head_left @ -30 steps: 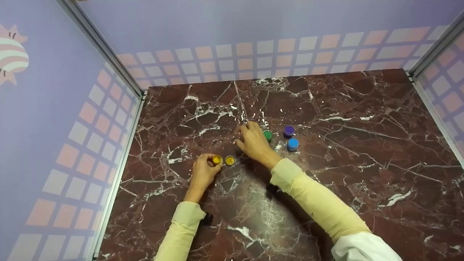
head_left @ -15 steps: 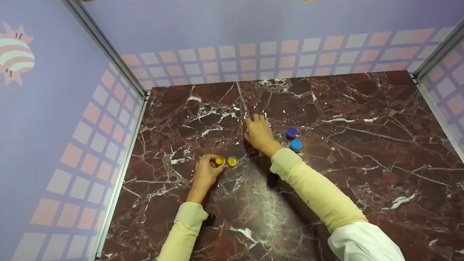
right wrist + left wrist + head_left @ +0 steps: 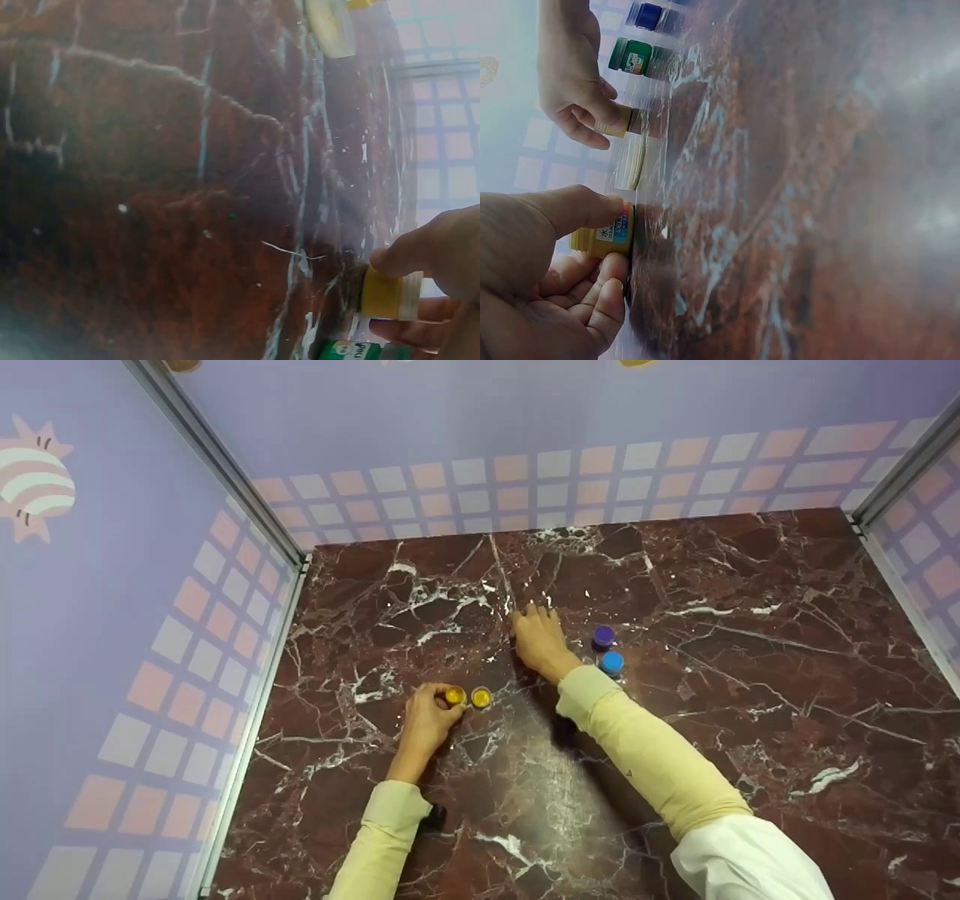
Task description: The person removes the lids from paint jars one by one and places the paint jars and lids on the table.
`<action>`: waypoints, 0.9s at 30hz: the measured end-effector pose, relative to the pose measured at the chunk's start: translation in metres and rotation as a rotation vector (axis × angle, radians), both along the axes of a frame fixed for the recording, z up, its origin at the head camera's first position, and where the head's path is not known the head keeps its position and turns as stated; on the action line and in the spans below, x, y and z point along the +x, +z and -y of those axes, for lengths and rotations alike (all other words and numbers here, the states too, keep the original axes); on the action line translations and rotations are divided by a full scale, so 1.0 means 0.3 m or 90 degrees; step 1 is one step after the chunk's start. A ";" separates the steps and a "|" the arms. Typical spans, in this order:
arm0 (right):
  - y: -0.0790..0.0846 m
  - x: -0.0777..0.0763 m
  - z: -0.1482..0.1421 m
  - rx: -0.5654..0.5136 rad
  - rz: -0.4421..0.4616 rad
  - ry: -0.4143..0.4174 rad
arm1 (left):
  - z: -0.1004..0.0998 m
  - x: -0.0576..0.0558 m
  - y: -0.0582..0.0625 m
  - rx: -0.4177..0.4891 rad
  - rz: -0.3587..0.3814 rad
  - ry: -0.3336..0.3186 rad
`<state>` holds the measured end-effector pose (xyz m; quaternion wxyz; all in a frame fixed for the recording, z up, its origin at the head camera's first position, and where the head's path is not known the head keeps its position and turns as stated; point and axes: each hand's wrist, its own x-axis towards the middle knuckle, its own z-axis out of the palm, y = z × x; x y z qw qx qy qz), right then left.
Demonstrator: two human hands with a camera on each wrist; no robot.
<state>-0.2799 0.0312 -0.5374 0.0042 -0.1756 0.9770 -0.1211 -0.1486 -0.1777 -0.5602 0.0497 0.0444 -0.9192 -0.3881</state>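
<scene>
My left hand [image 3: 427, 724] pinches a small yellow paint jar [image 3: 604, 241] between thumb and fingers, upright on the table; its top is uncovered and yellow shows inside. Just right of that jar a round lid with a yellow inside [image 3: 481, 697] lies on the table. Farther off, my right hand [image 3: 538, 641] has thumb and fingers around another yellow jar [image 3: 381, 294] with a pale, ridged upper part. In the head view this second jar is hidden under the hand. Close beside it stands a green jar [image 3: 354, 350], also seen in the left wrist view.
A purple-lidded jar [image 3: 604, 636] and a blue-lidded jar [image 3: 612, 662] stand right of my right hand. The dark red marbled table [image 3: 720, 690] meets patterned lilac walls [image 3: 480, 420] at its back and sides. Small white specks are scattered near the right hand.
My right hand has shifted slightly right and forward, and it now covers the green jar in the head view. My left hand keeps its hold on the yellow jar.
</scene>
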 end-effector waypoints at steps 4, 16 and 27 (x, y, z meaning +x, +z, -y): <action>-0.017 0.002 -0.001 0.019 -0.022 0.015 | -0.003 0.005 -0.002 0.002 -0.008 -0.001; -0.026 -0.001 -0.017 0.009 -0.014 0.100 | -0.006 0.007 -0.001 -0.001 -0.004 -0.004; 0.027 0.053 -0.002 -0.199 -0.038 0.198 | -0.006 0.015 -0.004 -0.054 -0.031 -0.007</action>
